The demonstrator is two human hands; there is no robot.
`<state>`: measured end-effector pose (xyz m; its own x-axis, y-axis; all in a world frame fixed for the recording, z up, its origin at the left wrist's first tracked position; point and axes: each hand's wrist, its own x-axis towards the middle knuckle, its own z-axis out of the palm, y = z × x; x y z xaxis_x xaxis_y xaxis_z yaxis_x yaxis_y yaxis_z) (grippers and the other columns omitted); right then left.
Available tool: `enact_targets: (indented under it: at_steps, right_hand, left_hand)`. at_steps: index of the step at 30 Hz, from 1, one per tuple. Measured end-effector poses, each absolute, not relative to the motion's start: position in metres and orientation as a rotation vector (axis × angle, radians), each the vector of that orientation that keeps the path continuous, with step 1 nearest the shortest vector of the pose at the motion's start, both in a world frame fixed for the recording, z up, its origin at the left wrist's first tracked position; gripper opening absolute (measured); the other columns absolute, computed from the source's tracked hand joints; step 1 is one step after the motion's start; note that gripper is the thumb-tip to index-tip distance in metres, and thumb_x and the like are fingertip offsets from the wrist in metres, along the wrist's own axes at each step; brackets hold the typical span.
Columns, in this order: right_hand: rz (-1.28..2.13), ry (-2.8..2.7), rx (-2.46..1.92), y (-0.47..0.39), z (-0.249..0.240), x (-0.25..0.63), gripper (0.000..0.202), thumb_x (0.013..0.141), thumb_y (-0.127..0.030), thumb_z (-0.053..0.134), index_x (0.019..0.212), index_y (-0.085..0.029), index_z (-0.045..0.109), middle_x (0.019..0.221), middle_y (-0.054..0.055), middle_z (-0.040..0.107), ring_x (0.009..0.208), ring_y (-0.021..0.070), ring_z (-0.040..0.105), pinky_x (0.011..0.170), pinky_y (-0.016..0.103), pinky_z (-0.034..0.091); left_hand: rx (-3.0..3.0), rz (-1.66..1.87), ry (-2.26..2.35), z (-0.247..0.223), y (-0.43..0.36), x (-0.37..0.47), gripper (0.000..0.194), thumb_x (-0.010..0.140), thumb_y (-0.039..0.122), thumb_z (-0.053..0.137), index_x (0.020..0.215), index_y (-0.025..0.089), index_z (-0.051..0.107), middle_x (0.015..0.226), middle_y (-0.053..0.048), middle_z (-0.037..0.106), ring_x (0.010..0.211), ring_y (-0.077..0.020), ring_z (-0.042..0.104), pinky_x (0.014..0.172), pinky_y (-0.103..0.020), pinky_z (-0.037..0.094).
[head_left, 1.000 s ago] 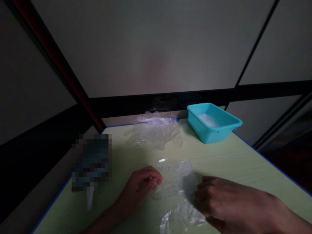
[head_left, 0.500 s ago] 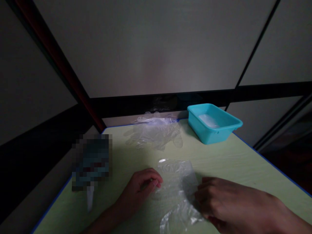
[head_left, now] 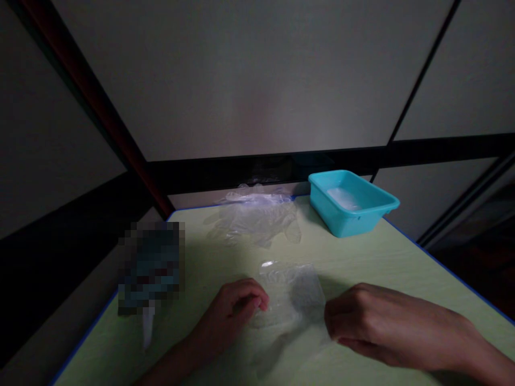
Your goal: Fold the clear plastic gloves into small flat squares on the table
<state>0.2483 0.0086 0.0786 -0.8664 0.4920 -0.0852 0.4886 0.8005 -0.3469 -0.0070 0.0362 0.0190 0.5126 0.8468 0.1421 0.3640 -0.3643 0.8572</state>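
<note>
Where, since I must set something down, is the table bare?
Bare: between the turquoise tub and right hand, and between the pixelated object and left hand. Crowded: between the hands, where clear film lies, and left of the tub, under plastic gloves.

Table (head_left: 382, 268), pale green, blue edge. Clear plastic sheet (head_left: 281, 295), thin, lying flat. Left hand (head_left: 233, 308), fingers curled, at its left edge. Right hand (head_left: 374, 324), fingers bunched, beside its right edge. Plastic gloves (head_left: 257, 220), heaped, far side. Turquoise tub (head_left: 346, 224), right of gloves.
</note>
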Motion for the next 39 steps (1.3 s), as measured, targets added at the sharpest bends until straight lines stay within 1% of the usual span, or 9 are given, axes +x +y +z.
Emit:
enact_targets:
  at_steps: [3,9,15,21,24,29,35,37,39]
  right_hand:
    - [0.571,-2.940,-0.764,0.011,0.081,0.246,0.020,0.085,-0.010,0.043,0.073,-0.017,0.057,0.073,0.003,0.059,0.071,0.0145,0.053,0.063,0.026,0.037]
    - [0.779,-2.703,-0.832,0.019,0.083,0.247,0.016,0.088,-0.015,0.042,0.091,-0.016,0.058,0.084,0.006,0.060,0.082,0.0159,0.055,0.073,0.026,0.041]
    - [0.882,-2.445,-1.026,0.031,0.068,0.251,0.017,0.091,-0.025,0.039,0.084,-0.016,0.052,0.075,0.002,0.057,0.070,0.0131,0.054,0.063,0.024,0.041]
    - [1.127,-2.076,-1.024,0.050,0.044,0.250,0.015,0.090,-0.028,0.040,0.085,-0.015,0.047,0.074,0.002,0.054,0.066,0.0116,0.050,0.058,0.022,0.039]
    - [1.156,-1.970,-1.081,0.058,0.033,0.248,0.015,0.088,-0.029,0.042,0.090,-0.015,0.046,0.068,0.000,0.050,0.059,0.0103,0.046,0.051,0.020,0.034]
    - [1.074,-1.949,-1.138,0.067,0.019,0.243,0.018,0.087,-0.031,0.044,0.095,-0.015,0.044,0.058,-0.005,0.041,0.048,0.0079,0.036,0.043,0.018,0.025]
    - [0.954,-1.942,-1.188,0.073,0.012,0.237,0.011,0.086,-0.025,0.042,0.090,-0.016,0.045,0.058,-0.004,0.045,0.050,0.0093,0.039,0.045,0.019,0.028]
    - [0.918,-1.939,-1.207,0.074,0.010,0.237,0.008,0.085,-0.023,0.043,0.088,-0.016,0.045,0.059,-0.003,0.047,0.051,0.0098,0.041,0.046,0.019,0.029]
    - [0.893,-1.931,-1.224,0.076,0.008,0.236,0.006,0.085,-0.022,0.042,0.088,-0.016,0.045,0.061,-0.002,0.050,0.051,0.0099,0.043,0.046,0.019,0.030]
  left_hand:
    - [1.952,0.743,1.003,0.017,0.037,-0.008,0.024,0.080,0.021,0.042,0.070,0.016,0.063,0.067,-0.003,0.060,0.063,-0.0155,0.054,0.057,-0.024,0.039]
    - [1.962,0.742,0.995,0.017,0.037,-0.008,0.025,0.082,0.022,0.042,0.070,0.015,0.063,0.068,-0.003,0.060,0.065,-0.0165,0.055,0.059,-0.025,0.039]
    - [1.836,0.738,1.054,0.015,0.037,-0.007,0.017,0.079,0.023,0.049,0.070,0.016,0.062,0.066,-0.001,0.060,0.062,-0.0147,0.054,0.056,-0.023,0.039]
    - [1.625,0.824,1.050,0.005,0.039,-0.007,0.020,0.085,0.032,0.041,0.094,0.017,0.051,0.078,-0.004,0.062,0.062,-0.0158,0.060,0.043,-0.019,0.040]
    - [1.545,0.872,1.075,0.003,0.040,-0.007,0.024,0.083,0.034,0.043,0.100,0.017,0.045,0.079,-0.004,0.062,0.048,-0.0109,0.053,0.038,-0.018,0.036]
    - [1.491,0.892,1.126,0.005,0.041,-0.006,0.026,0.080,0.034,0.045,0.101,0.017,0.044,0.074,0.000,0.058,0.037,-0.0057,0.043,0.034,-0.016,0.034]
    - [1.450,0.954,1.194,0.006,0.042,-0.005,0.027,0.076,0.034,0.049,0.097,0.019,0.044,0.072,0.004,0.054,0.033,-0.0041,0.040,0.027,-0.013,0.029]
    - [1.443,0.980,1.235,0.009,0.042,-0.004,0.026,0.075,0.034,0.050,0.095,0.019,0.044,0.071,0.004,0.053,0.032,-0.0045,0.042,0.026,-0.013,0.026]
    - [1.438,0.994,1.259,0.011,0.042,-0.002,0.026,0.073,0.034,0.052,0.093,0.019,0.043,0.071,0.004,0.052,0.040,-0.0091,0.053,0.025,-0.013,0.025]
